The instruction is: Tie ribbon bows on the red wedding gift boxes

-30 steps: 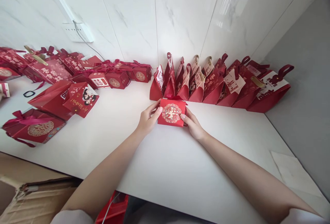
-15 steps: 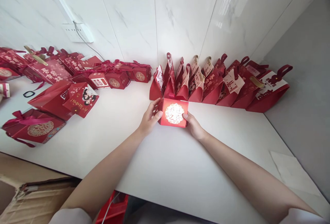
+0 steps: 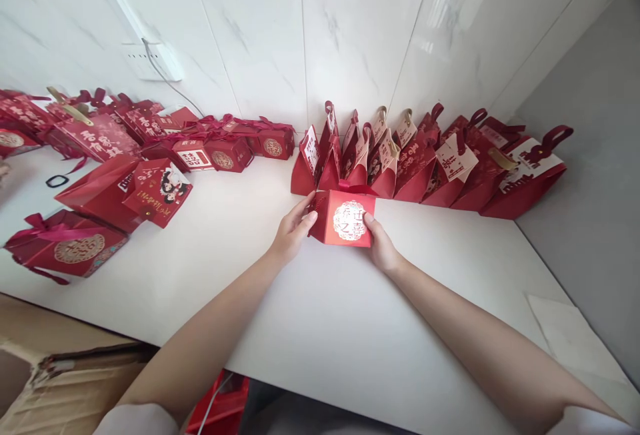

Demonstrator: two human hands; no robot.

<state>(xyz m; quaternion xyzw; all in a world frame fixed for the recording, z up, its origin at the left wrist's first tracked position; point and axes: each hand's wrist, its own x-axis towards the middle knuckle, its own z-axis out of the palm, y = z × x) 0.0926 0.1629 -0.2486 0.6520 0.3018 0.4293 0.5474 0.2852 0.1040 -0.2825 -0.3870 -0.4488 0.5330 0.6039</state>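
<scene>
A small red gift box (image 3: 347,220) with a round gold-and-white emblem on its front stands on the white table (image 3: 320,315), a ribbon on top. My left hand (image 3: 293,231) grips its left side, fingers curled against it. My right hand (image 3: 383,245) holds the right side, thumb on the front edge. Directly behind the box, a row of red gift bags (image 3: 425,161) with tags and handles leans along the wall.
More red boxes and bags (image 3: 150,155) lie scattered at the left and along the back wall. A wall socket with a cable (image 3: 150,61) sits above them. A cardboard box (image 3: 60,381) is below the table's front edge. White paper (image 3: 570,335) lies at the right.
The box has been turned and shifted slightly right in my hands; its emblem face now angles to the right and a side face shows on the left.
</scene>
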